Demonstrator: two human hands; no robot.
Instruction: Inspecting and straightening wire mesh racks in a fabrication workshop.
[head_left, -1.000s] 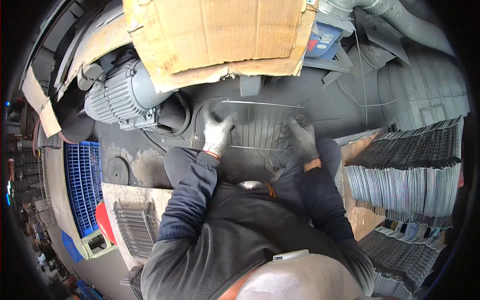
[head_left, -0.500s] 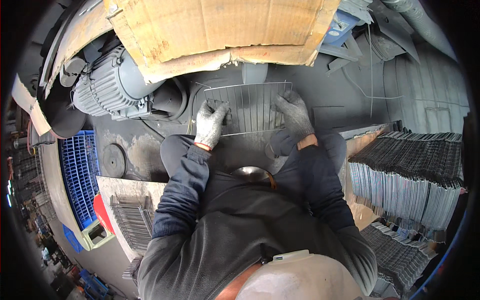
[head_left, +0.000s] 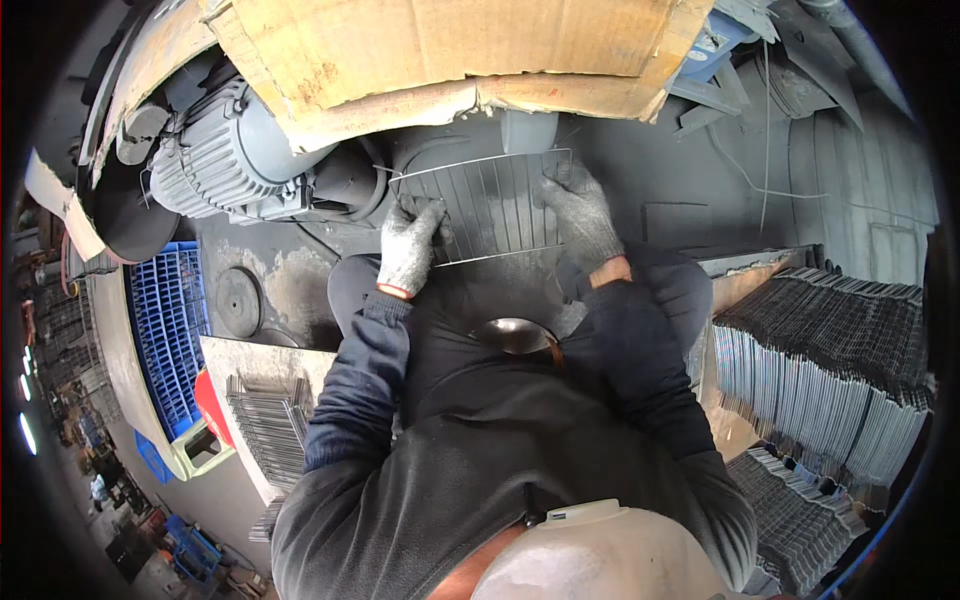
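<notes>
Both hands gloved, grey knit w/ dark sleeves coming up from lower edge. Left hand (head_left: 408, 245) clamped on left edge of wire grid panel (head_left: 485, 205), fingers curled round the outer wire near lower-left corner. Right hand (head_left: 580, 210) gripping right edge of same panel, fingers wrapped over the side wire, thumb on the near face. Panel held flat-ish betw. the two hands, in front of the torso, upper edge close under the overhanging cardboard sheet (head_left: 450, 50); thin parallel wires running top to bottom, frame wire round the outside. Dark machine surface (head_left: 640, 160) directly beneath panel; touching or just above, can't tell. Grey ribbed electric motor (head_left: 215, 165) just left of panel, near left hand. Blue plastic crate (head_left: 165, 320) further left, well apart. Stack of similar wire grids (head_left: 270, 425) on a pale board at lower left, beside left elbow. Big upright row of wire grids (head_left: 830, 370) at right, near right forearm, more piled below it.
</notes>
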